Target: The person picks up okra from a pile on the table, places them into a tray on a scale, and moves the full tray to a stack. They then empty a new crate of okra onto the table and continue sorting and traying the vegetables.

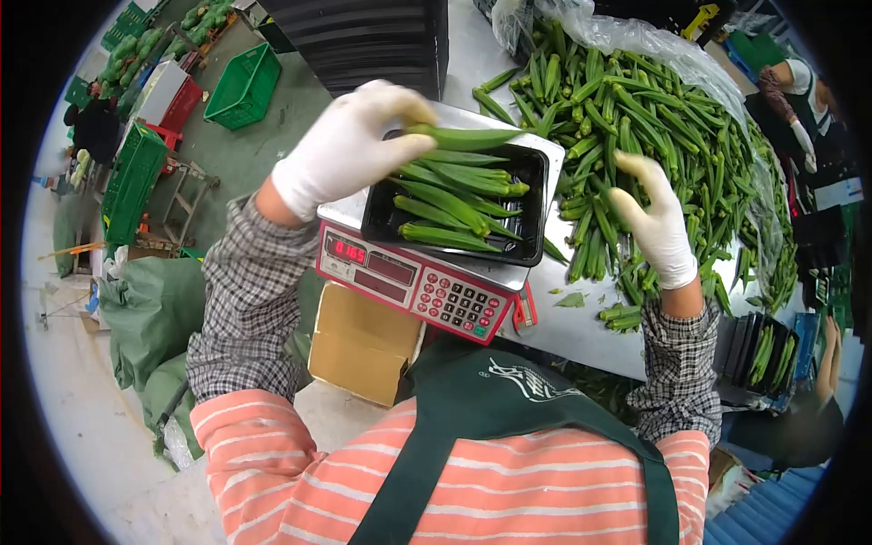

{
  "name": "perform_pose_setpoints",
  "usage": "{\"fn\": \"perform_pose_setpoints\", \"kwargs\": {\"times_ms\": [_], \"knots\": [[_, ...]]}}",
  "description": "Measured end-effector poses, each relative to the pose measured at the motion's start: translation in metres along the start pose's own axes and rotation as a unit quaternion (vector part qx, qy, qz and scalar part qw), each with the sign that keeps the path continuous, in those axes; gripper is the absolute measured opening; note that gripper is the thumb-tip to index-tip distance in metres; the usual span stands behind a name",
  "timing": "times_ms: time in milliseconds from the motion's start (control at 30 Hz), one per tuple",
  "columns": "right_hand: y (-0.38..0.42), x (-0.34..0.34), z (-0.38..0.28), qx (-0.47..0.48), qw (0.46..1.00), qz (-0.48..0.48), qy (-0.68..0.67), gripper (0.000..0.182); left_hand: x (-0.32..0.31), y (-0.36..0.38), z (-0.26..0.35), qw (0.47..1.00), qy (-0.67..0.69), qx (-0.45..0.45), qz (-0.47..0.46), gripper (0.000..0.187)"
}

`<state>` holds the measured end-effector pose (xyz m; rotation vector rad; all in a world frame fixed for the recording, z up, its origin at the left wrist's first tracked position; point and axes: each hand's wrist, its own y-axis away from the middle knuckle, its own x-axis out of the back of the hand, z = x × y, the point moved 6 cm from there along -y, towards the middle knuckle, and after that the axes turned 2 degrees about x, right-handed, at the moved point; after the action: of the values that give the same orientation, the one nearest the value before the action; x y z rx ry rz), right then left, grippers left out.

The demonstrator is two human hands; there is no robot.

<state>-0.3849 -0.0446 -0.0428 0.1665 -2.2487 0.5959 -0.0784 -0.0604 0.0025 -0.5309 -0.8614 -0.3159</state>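
Note:
My left hand (354, 145), in a white glove, pinches one green okra pod (477, 139) by its end over the far side of a black tray (536, 218). Several okra pods (445, 204) lie side by side in that tray, which rests on a red and white digital scale (459, 304). Red digits light up on the scale's display (347, 251). My right hand (661, 227), gloved too, hovers at the near side of a large okra heap (654, 118), thumb and fingers apart, with nothing visible between them.
Clear plastic sheeting (627, 41) edges the heap on the metal table (581, 341). Stacked black trays (363, 41) stand beyond the scale. A cardboard box (363, 336) sits below it. Green crates (243, 86) are on the floor at left. Co-workers' arms (790, 109) show at right.

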Motion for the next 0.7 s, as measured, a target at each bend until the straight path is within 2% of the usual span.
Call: {"fn": "perform_pose_setpoints", "kwargs": {"times_ms": [33,67,100,133,167,200,267,300,400,433,500,600,633,700], "knots": [[-0.011,-0.005,-0.034,0.048,0.999,0.000,-0.018,0.044,-0.007,-0.007,0.012,0.999,0.002,-0.043,-0.009,0.020],[-0.020,-0.010,-0.066,0.126,0.991,0.006,0.032,0.048,-0.013,-0.014,0.025,0.996,0.001,-0.083,-0.018,0.019],[-0.027,-0.020,-0.085,0.154,0.988,-0.019,0.022,0.048,-0.017,-0.019,0.040,0.992,0.042,-0.119,-0.014,0.019],[-0.030,-0.028,-0.098,0.184,0.982,-0.044,0.014,0.047,-0.019,-0.022,0.051,0.991,0.055,-0.113,-0.049,0.023],[-0.031,-0.033,-0.092,0.141,0.988,-0.054,0.016,0.040,-0.015,-0.023,0.055,0.988,0.012,-0.152,-0.019,0.028],[-0.031,-0.033,-0.078,0.149,0.989,-0.023,-0.003,0.029,-0.011,-0.022,0.058,0.981,-0.030,-0.191,0.012,0.033],[-0.015,-0.025,-0.041,0.027,0.999,-0.012,-0.035,0.021,0.026,-0.022,0.055,0.986,-0.013,-0.142,0.091,0.041],[-0.002,-0.020,-0.019,-0.008,1.000,-0.012,-0.018,0.020,0.049,-0.021,0.051,0.991,0.012,-0.086,0.102,0.042],[0.052,-0.016,0.068,-0.164,0.986,-0.040,-0.001,0.021,0.113,-0.019,0.033,0.973,0.023,-0.017,0.228,0.044],[0.070,-0.018,0.094,-0.180,0.983,-0.033,0.019,0.022,0.126,-0.017,0.036,0.960,-0.108,-0.043,0.253,0.043],[0.091,-0.025,0.120,-0.235,0.971,-0.038,0.026,0.023,0.149,-0.029,0.014,0.907,-0.271,-0.155,0.283,0.042],[0.100,-0.034,0.123,-0.244,0.968,-0.020,0.055,0.023,0.159,-0.055,-0.001,0.880,-0.369,-0.122,0.272,0.043],[0.101,-0.035,0.121,-0.210,0.976,0.008,0.064,0.024,0.159,-0.061,-0.002,0.890,-0.364,-0.103,0.253,0.044],[0.090,-0.030,0.101,-0.209,0.977,0.039,-0.019,0.021,0.156,-0.066,-0.005,0.886,-0.371,-0.112,0.256,0.044]]}}
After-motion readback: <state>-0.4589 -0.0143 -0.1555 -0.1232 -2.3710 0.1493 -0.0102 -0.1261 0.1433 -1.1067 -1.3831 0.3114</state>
